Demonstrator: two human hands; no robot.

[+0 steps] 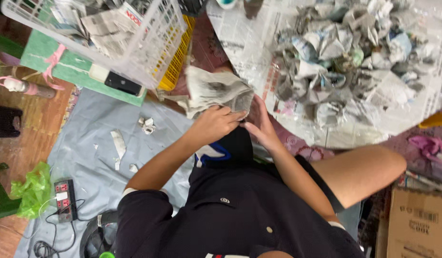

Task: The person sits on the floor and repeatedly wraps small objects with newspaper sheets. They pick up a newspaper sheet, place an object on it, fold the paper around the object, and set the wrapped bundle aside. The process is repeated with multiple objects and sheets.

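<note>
Both your hands are closed on one folded newspaper piece (216, 91), left hand (213, 124) gripping its lower edge, right hand (260, 126) pinching just beside it, above your lap. By the look of it, much is done: a big heap of folded paper pieces (345, 52) covers the newspaper sheet (249, 43) toward its far right side, while loose newspaper still fills the white basket (154, 43) at the far left. Your fingertips hide the fold itself, and the basket's top is cut off

Head camera, steep downward view, close range.
</note>
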